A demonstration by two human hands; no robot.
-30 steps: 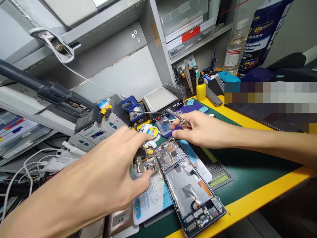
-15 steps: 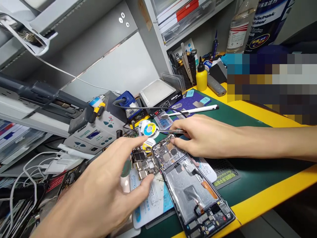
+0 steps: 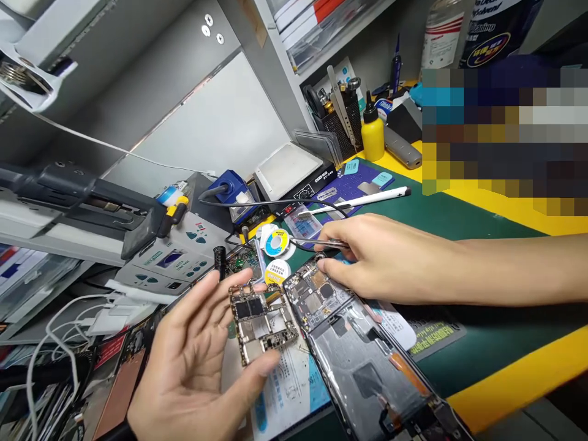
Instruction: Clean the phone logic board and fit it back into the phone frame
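My left hand (image 3: 197,349) holds a small phone circuit board (image 3: 260,334), with the thumb at its lower edge and the fingers at its upper edge. Just right of the board lies an opened phone (image 3: 353,361), its inner frame and ribbon cables exposed. At the phone's top end, my right hand (image 3: 386,260) has its thumb on the corner. Slim metal tweezers (image 3: 321,242) stick out to the left from between its closed fingers. The right palm side is hidden.
Solder-wire spools (image 3: 277,242) stand behind the board. Beyond are a white brush (image 3: 367,199), a heating plate (image 3: 289,166) and a yellow bottle (image 3: 372,138). A grey rework station (image 3: 177,260) and tangled white cables (image 3: 50,343) are on the left. A green mat (image 3: 459,245) covers the bench.
My left hand has turned, palm now more toward the camera, and the circuit board has tilted up into fuller view. The view has shifted slightly; my right hand keeps its place at the phone.
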